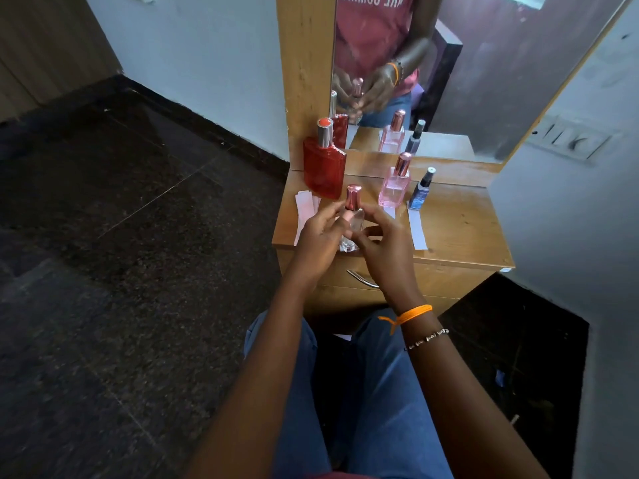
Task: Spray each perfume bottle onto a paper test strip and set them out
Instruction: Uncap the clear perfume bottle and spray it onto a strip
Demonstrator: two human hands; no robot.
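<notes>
Together both hands [352, 233] hold one clear bottle [353, 223]; three bottles [395, 183] and several strips [416, 229] stand behind.

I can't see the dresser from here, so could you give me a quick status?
Left hand and right hand grip clear bottle, cap on. Nothing blocking.

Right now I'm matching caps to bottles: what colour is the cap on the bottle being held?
Rose-gold pink cap, metallic; seen in the head view.
</notes>
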